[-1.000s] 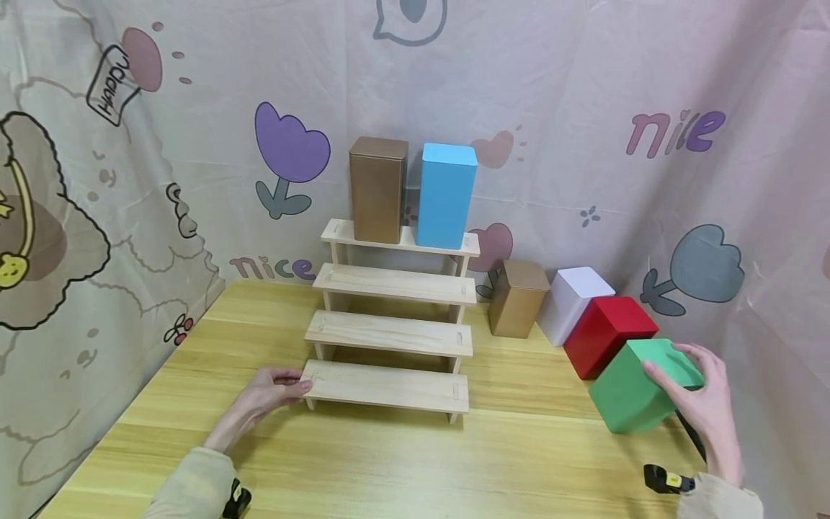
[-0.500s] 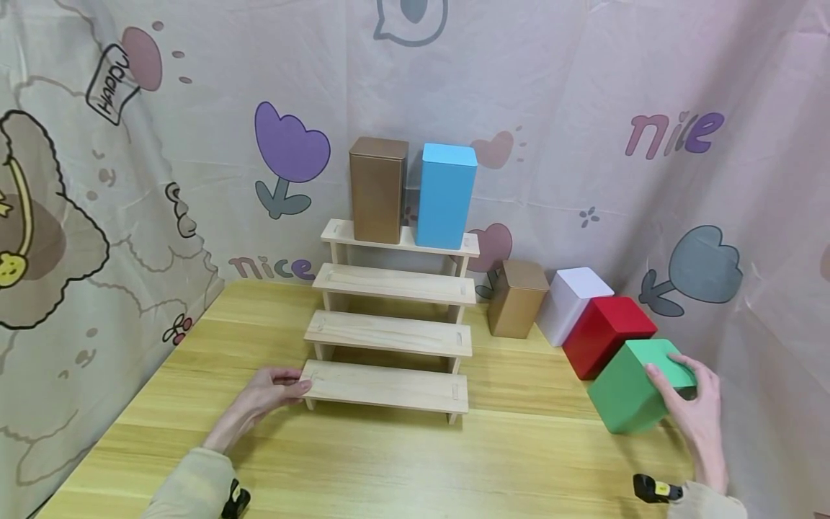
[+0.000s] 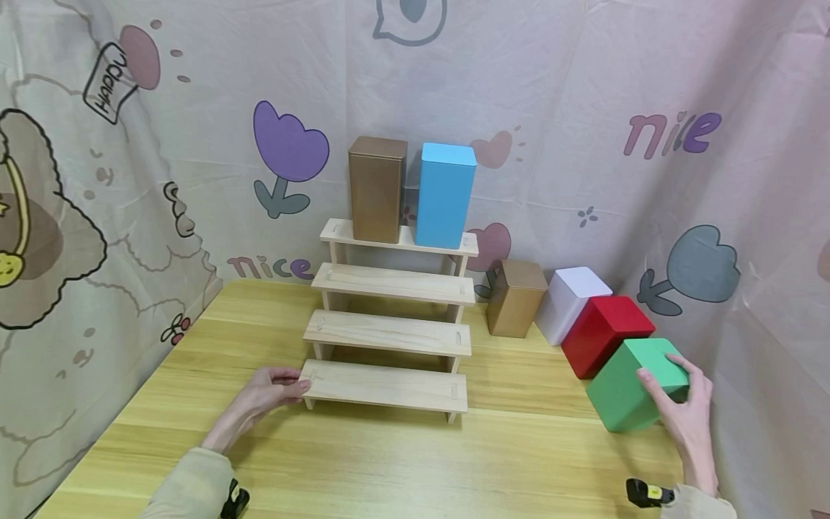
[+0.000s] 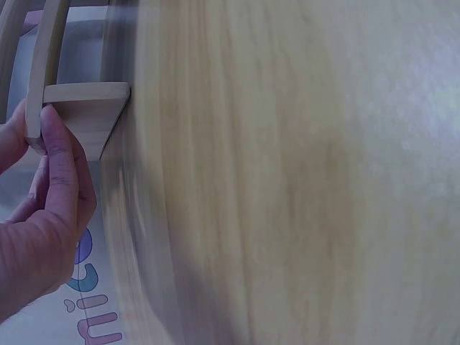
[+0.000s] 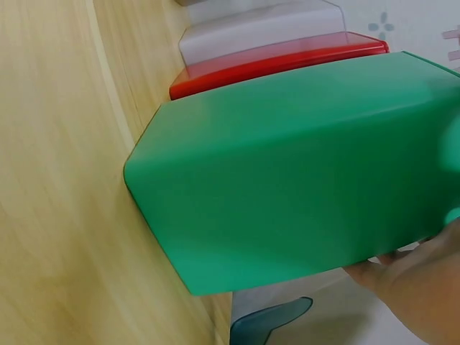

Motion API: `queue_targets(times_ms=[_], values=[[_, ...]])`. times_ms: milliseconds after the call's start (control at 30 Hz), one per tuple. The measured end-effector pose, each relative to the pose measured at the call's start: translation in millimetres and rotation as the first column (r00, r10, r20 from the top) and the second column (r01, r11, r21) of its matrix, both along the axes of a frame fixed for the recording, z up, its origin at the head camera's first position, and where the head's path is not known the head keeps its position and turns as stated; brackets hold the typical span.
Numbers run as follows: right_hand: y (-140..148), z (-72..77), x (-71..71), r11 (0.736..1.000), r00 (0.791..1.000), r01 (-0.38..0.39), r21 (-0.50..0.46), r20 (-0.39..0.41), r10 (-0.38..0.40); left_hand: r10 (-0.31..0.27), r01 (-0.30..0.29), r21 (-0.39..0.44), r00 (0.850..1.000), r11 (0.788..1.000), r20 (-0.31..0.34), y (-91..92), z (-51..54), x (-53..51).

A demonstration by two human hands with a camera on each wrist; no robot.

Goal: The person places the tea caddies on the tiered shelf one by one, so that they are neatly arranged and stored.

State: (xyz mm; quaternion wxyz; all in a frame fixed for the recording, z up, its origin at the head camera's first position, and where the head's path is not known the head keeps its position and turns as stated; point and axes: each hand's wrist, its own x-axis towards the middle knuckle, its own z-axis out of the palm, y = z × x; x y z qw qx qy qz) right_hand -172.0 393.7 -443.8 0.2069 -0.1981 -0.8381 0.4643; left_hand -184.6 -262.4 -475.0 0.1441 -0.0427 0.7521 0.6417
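Observation:
At the front left, my left hand (image 3: 261, 395) pinches the end of the lowest board on a wooden tiered shelf (image 3: 389, 384). In the left wrist view, the thumb and fingers of the left hand (image 4: 61, 187) lie on either side of that board. On the right, my right hand (image 3: 689, 414) holds the upper part of a green box (image 3: 625, 389), thumb on the near side. The green box (image 5: 280, 187) fills much of the right wrist view, its base at the tabletop; part of the hand is out of frame there.
A brown box (image 3: 376, 191) and a blue box (image 3: 446, 198) stand on the top tier. Right of the shelf, a gold-brown box (image 3: 516, 299), a white box (image 3: 570, 306) and a red box (image 3: 606, 335) line up on the table (image 3: 389, 468) beside the green one. A patterned curtain (image 3: 551, 86) hangs behind.
My right hand has moved a little left, round the top of the green box. The green box has barely moved. The left hand keeps its place on the shelf.

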Motion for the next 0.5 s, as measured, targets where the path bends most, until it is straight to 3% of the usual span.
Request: queue_targets(times_ms=[233, 500], values=[[1.5, -0.3, -0.3, 0.999, 0.998, -0.023, 0.023, 0.051, 0.022, -0.007, 0.007, 0.005, 1.000, 1.000, -0.007, -0.6, 0.3, 0.4], [-1.2, -0.5, 1.3, 0.999, 1.000, -0.020, 0.043, 0.022, 0.019, -0.017, 0.017, 0.032, 1.000, 0.999, -0.009, -1.2, -0.4, 0.6]])
